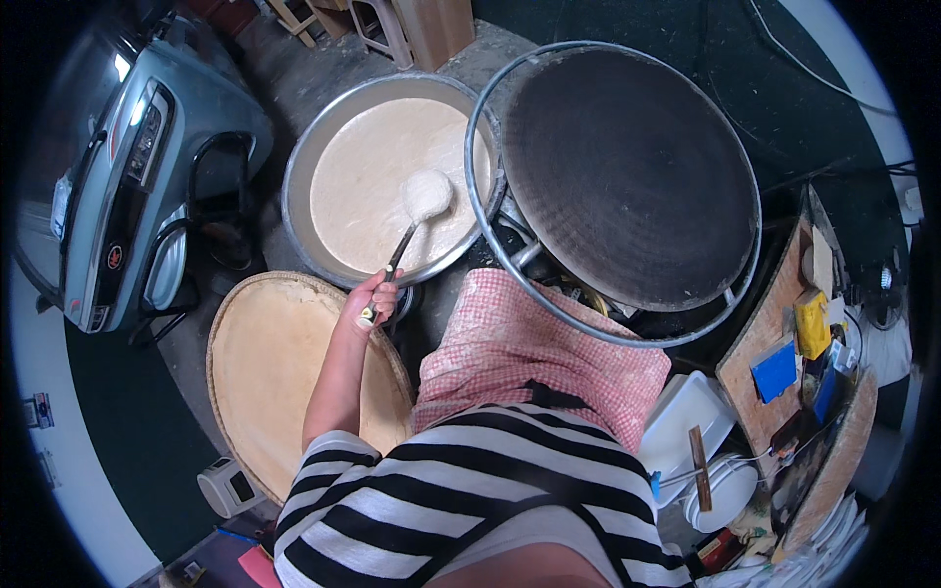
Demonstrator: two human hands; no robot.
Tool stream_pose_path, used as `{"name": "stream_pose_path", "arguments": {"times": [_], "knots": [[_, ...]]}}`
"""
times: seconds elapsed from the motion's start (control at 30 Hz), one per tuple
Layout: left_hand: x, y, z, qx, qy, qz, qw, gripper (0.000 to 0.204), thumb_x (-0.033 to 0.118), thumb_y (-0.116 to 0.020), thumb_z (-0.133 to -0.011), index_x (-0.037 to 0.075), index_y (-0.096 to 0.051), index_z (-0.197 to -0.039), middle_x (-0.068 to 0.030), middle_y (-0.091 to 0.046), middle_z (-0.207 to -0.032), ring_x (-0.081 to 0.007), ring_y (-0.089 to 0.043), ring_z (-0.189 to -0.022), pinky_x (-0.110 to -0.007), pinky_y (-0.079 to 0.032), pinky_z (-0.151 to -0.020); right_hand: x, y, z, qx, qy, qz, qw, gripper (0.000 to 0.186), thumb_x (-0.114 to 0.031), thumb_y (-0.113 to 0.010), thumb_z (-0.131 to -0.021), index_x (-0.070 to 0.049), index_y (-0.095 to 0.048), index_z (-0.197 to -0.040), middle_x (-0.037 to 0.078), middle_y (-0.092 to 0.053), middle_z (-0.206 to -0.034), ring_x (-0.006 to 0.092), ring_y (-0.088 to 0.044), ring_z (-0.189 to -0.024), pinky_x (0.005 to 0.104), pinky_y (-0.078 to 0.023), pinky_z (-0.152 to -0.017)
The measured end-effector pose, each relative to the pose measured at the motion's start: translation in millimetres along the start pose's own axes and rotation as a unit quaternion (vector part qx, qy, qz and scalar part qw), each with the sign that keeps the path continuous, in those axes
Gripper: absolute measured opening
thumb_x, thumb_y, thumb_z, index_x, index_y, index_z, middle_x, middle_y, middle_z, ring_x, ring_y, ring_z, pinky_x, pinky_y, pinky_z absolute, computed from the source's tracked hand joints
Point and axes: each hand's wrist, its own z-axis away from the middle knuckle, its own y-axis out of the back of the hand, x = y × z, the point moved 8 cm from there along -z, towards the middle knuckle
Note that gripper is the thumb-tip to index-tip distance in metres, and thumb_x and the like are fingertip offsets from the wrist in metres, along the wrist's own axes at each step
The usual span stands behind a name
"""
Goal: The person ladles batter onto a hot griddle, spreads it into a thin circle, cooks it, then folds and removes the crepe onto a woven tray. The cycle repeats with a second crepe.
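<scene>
Beige batter (358, 157) lies in the metal basin (300, 196), left of the round black griddle (632, 176). The left grip (377, 296) clasps the ladle (407, 239) above it; the right grip is unseen, so I cannot tell. Keeping the bowl level should limit spills.

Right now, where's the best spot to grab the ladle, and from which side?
The ladle is probably best gripped near its handle's end, from the near side: the long handle slants back past the pot's rim, while the round bowl points away, over the pale liquid. The left hand holds it there.
</scene>
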Motion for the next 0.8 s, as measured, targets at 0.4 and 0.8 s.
{"name": "stream_pose_path", "arguments": {"times": [0.4,0.8], "knots": [[3.0,-27.9,14.3,-0.005,-0.029,-0.021,0.999,0.039,0.023,-0.043,-0.094,-0.001,-0.041,-0.123,-0.0022,-0.047,-0.070,-0.0092,-0.044,-0.050,-0.024,-0.037,-0.045,-95.9,-85.7,93.8,-0.023,0.264,-0.030,0.964,0.037,-0.037,-0.055,-0.086,-0.004,-0.052,-0.071,0.004,-0.046,-0.054,0.0122,-0.042,-0.044,0.0267,-0.031,-0.039],[5.0,-154.8,38.0,0.012,-0.082,-0.116,0.990,0.035,0.022,-0.039,-0.095,-0.002,-0.040,-0.120,-0.0008,-0.045,-0.070,-0.0059,-0.040,-0.046,-0.022,-0.036,-0.040,-139.2,-132.4,160.0,-0.159,0.394,0.081,0.902,0.030,-0.027,-0.049,-0.091,0.001,-0.055,-0.082,0.006,-0.056,-0.072,0.0121,-0.051,-0.059,0.0268,-0.042,-0.052]]}}
